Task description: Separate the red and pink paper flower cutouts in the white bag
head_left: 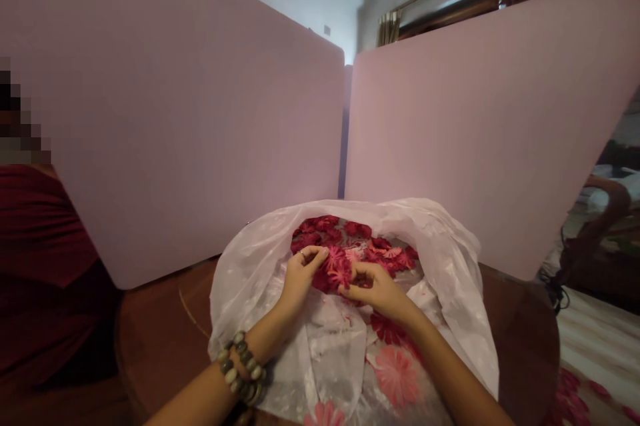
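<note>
A crimson flower [334, 268] lies between the left hand [301, 276] and the right hand [371, 284]; its petals point outward, with no clear long axis. Left fingers [314, 255] pinch its edge; right fingers [356, 273] curl together beside it, grip I cannot tell. Translucent white plastic [260, 293] surrounds it, open toward the pink partition boards [190, 119], on a round wooden table [160, 339].

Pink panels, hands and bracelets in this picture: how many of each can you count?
Hands: 2 (left hand, right hand)
Pink panels: 2 (left pink panel, right pink panel)
Beaded bracelet: 1
Total: 5
</note>
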A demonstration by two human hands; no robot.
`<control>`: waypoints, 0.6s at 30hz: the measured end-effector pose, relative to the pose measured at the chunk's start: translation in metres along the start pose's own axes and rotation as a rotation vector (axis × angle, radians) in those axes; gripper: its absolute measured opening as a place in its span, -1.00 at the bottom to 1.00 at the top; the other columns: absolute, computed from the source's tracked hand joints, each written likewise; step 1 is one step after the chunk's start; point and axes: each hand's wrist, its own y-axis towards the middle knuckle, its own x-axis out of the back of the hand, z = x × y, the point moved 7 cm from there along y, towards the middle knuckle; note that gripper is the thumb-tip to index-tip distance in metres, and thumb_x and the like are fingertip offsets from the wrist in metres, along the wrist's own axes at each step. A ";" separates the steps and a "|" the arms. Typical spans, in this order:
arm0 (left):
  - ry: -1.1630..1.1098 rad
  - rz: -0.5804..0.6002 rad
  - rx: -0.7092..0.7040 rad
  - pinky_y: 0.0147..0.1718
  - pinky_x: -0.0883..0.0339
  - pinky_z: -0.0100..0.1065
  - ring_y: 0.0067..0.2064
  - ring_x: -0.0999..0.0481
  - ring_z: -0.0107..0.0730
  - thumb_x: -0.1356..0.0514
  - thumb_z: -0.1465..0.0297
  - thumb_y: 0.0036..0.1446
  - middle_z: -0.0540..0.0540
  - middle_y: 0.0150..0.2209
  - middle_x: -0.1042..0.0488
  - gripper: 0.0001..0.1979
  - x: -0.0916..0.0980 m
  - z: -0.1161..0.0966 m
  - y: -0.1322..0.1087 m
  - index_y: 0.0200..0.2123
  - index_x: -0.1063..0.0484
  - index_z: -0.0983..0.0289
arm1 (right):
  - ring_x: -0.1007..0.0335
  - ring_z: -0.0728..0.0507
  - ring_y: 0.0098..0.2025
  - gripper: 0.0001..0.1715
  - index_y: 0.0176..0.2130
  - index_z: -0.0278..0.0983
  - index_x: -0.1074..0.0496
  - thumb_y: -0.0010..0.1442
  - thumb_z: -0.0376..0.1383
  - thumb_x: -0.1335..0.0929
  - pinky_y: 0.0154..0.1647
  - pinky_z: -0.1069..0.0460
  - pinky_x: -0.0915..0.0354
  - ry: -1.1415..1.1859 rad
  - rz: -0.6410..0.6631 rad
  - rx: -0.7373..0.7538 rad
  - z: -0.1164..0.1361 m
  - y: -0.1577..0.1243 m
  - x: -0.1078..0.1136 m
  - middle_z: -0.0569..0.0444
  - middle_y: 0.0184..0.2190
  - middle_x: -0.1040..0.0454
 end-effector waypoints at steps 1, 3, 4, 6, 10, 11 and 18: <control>0.004 -0.010 -0.001 -0.47 -0.22 -0.43 -0.50 -0.35 -0.46 -0.36 0.24 -0.23 -0.03 -0.56 -0.43 -0.74 0.002 0.001 0.001 -0.52 -0.46 0.31 | -0.11 0.04 -0.58 -0.74 -0.63 -0.25 -0.21 -0.10 -0.31 -0.39 -0.51 0.09 -0.09 -0.004 -0.017 0.002 0.001 -0.001 0.002 0.24 -0.65 -0.24; 0.004 -0.016 -0.012 -0.47 -0.23 -0.44 -0.50 -0.36 -0.46 -0.36 0.25 -0.21 -0.03 -0.57 -0.43 -0.75 0.003 0.000 0.002 -0.53 -0.46 0.32 | -0.13 0.03 -0.57 -0.78 -0.64 -0.26 -0.25 -0.11 -0.35 -0.38 -0.50 0.09 -0.10 -0.034 0.011 -0.005 0.001 -0.002 0.002 0.23 -0.64 -0.27; -0.004 -0.015 -0.014 -0.47 -0.23 -0.44 -0.50 -0.37 -0.46 -0.36 0.26 -0.20 -0.03 -0.58 -0.42 -0.75 0.004 -0.001 0.002 -0.54 -0.46 0.32 | -0.15 0.03 -0.57 -0.80 -0.65 -0.26 -0.28 -0.11 -0.35 -0.38 -0.49 0.09 -0.12 -0.054 0.078 -0.018 0.000 -0.004 -0.002 0.21 -0.64 -0.29; -0.038 -0.019 -0.006 -0.47 -0.24 -0.44 -0.51 -0.37 -0.47 -0.35 0.26 -0.17 -0.03 -0.60 -0.42 -0.76 0.004 -0.002 0.001 -0.54 -0.46 0.32 | -0.22 0.00 -0.54 -0.86 -0.63 -0.26 -0.37 -0.10 -0.35 -0.39 -0.46 0.08 -0.17 -0.080 0.253 -0.044 -0.005 -0.008 -0.013 0.18 -0.63 -0.36; -0.050 -0.024 0.015 -0.45 -0.26 -0.43 -0.51 -0.40 -0.46 -0.33 0.21 -0.12 0.00 -0.59 -0.46 -0.73 0.005 -0.001 0.001 -0.54 -0.49 0.33 | -0.38 -0.09 -0.38 -0.79 -0.39 -0.22 -0.51 -0.13 -0.44 -0.39 -0.32 0.03 -0.29 -0.098 0.205 -0.020 -0.013 -0.005 -0.008 0.10 -0.43 -0.51; -0.028 -0.016 0.010 -0.42 -0.28 -0.42 -0.49 -0.42 -0.44 -0.31 0.19 -0.10 0.02 -0.57 -0.49 -0.72 0.004 -0.001 0.001 -0.53 -0.51 0.33 | -0.40 -0.11 -0.33 -0.74 -0.35 -0.21 -0.50 -0.12 -0.46 -0.37 -0.27 0.01 -0.30 -0.119 0.097 0.001 -0.013 -0.003 -0.001 0.07 -0.38 -0.53; 0.171 0.196 -0.144 -0.10 -0.30 -0.28 -0.20 -0.50 -0.21 -0.23 0.23 0.00 0.13 -0.33 -0.60 -0.75 -0.020 -0.017 -0.017 -0.45 -0.60 0.29 | -0.33 -0.07 -0.44 -0.79 -0.44 -0.25 -0.38 0.06 -0.15 -0.36 -0.37 0.05 -0.24 -0.211 -0.258 0.070 -0.005 0.002 0.017 0.12 -0.49 -0.44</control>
